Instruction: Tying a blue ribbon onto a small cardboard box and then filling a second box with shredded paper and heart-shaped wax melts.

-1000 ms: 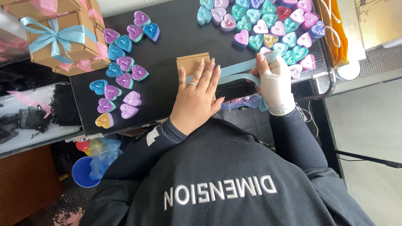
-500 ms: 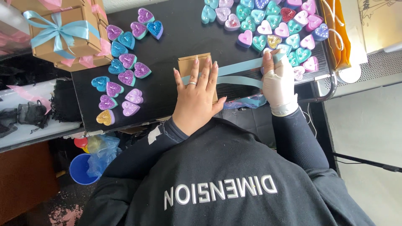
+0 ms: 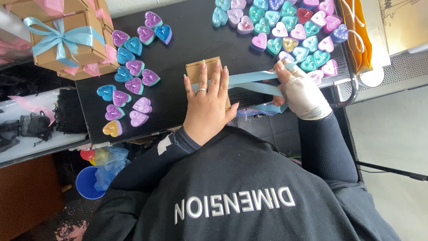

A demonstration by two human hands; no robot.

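Brown cardboard, a small square box, sits mid-way on our black surface. We press our left hand flat on it, fingers spread, gripping nothing. Our gloved right hand pinches the light blue satin ribbon running across the box. Glittery heart-shaped candles lie on both sides.

The left hand is lying flat with spread fingers on a small brown box on the black table. Just right of the box, the gloved right hand is pinching a light blue ribbon running across it. Glittery heart candles are lying left of the box, and a bow-tied gift box is sitting beyond them.
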